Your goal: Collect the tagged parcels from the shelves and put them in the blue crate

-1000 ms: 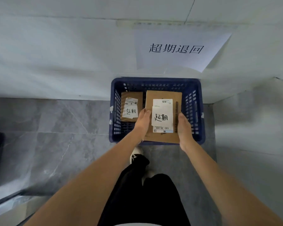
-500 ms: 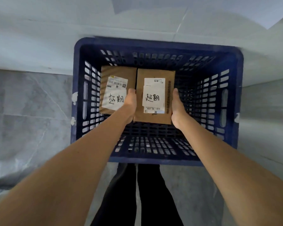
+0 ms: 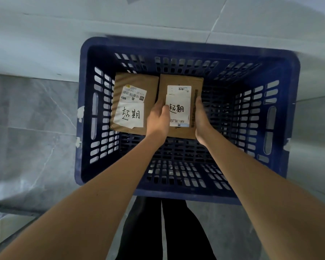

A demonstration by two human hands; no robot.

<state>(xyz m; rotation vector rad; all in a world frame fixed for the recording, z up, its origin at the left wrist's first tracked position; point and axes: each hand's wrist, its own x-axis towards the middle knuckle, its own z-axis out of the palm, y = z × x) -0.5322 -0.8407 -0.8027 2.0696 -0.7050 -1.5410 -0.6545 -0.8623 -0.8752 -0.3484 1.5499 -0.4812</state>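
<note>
Head view: left hand, right hand gripping parcel edges; lower flat inside blue crate, beside left parcel, then release.

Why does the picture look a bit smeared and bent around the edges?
Head view: wide-angle lens bows the blue crate and wall lines; motion blur smears the crate's far rim; dim, bluish light; the tags on both parcels stay readable.

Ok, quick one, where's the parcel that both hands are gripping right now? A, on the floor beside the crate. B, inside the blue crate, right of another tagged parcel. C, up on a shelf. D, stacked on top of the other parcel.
B: the left hand and right hand hold the held parcel by its sides inside the blue crate, immediately right of the other tagged parcel.
</note>
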